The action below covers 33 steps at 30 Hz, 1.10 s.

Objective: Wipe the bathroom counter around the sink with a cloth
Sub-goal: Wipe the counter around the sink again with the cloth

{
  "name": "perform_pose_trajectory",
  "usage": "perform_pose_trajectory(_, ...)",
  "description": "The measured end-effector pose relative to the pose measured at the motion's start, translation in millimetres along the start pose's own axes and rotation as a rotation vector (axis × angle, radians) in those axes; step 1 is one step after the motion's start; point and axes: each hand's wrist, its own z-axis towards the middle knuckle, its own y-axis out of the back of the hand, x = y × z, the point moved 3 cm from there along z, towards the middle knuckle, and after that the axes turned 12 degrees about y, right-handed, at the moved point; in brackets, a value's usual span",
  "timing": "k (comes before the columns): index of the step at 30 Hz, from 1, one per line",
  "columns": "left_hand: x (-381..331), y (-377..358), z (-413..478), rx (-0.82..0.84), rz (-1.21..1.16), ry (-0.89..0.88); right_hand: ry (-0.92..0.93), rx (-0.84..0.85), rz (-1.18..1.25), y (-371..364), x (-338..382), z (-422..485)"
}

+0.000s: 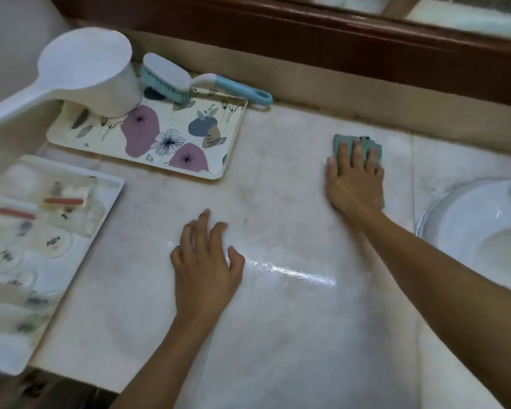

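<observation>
The right hand presses the green cloth flat-fingered on the counter left of the sink (left hand braces, loosely spread, holding nothing): keep pressure even, strokes overlapping.

Right hand flat on cloth — counter.

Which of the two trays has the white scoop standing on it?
The flower-patterned tray at the back; the scoop stands at its left end. The plain white tray holds small wrapped items.
</observation>
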Motion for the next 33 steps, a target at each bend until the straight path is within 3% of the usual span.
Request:
perform_pose_trajectory(3,1,0,1,0.007,-0.051,0.006,0.044,-0.007,0.048,-11,70,3)
perform_pose_trajectory(7,7,3,2,0.047,-0.268,0.048,0.501,0.029,0.012,-31,133,-113)
perform_pose_trajectory(10,12,2,4,0.039,-0.334,0.046,0.838,0.163,-0.042,-29,94,-222)
perform_pose_trajectory(12,10,1,4,0.030,-0.288,0.028,0.926,0.193,-0.083,-15,38,-236)
perform_pose_trajectory(14,7,0,3,0.021,-0.238,0.019,0.877,0.130,-0.138,-6,-11,-202)
perform_pose_trajectory(18,4,-1,1,0.000,-0.188,0.015,0.402,0.001,-0.110,1,-50,-86)
perform_pose_trajectory(21,4,-2,1,-0.024,-0.175,0.011,0.025,-0.061,-0.008,2,-20,-32)
perform_pose_trajectory(23,4,-2,1,-0.030,-0.189,0.006,-0.013,-0.085,0.034,-4,29,-35)
perform_pose_trajectory(26,9,-2,1,-0.023,-0.212,0.006,0.343,-0.048,0.031,-32,105,-119)
perform_pose_trajectory(28,13,-3,2,0.005,-0.241,-0.017,0.622,0.060,0.007,-34,114,-212)
perform_pose_trajectory(30,16,-4,3,0.030,-0.268,-0.032,0.844,0.180,-0.062,-25,75,-277)
perform_pose_trajectory(33,12,-2,2,0.016,-0.260,-0.018,1.063,0.235,-0.150,-3,-8,-280)
